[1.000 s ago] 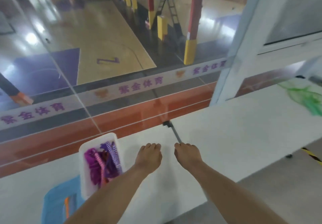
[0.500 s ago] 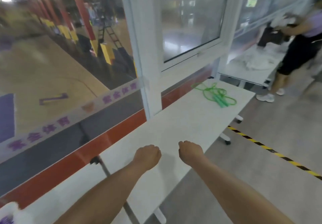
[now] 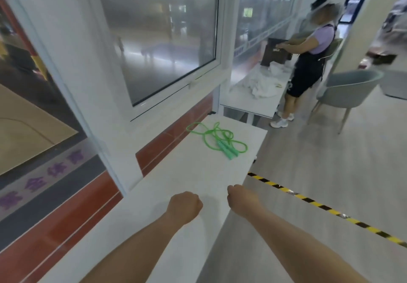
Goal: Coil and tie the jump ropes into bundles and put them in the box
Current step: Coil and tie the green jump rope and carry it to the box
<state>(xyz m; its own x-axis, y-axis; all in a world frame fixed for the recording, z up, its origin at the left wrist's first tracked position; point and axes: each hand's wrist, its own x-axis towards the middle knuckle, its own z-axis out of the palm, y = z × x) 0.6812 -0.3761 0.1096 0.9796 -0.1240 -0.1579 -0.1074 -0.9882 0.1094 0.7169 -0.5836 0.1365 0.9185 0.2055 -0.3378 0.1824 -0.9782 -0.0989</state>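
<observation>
Both hands, left [image 3: 185, 204] and right [image 3: 241, 199], are hovering fisted and holding nothing at lower centre, while the green rope [image 3: 218, 140] is lying tangled mid-frame near the table [image 3: 187, 179] edge, risking a snagged, knotted coil.

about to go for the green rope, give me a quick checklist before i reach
1. Green jump rope in view, loose on the white table: ok.
2. Rope already coiled and tied: not ok, it lies in a loose tangle.
3. Left hand free: ok, fingers curled, holding nothing.
4. Right hand free: ok, fingers curled, holding nothing.
5. Table between hands and rope bare: ok.
6. Box in view for the drop: not ok, no box shows in this frame.
</observation>
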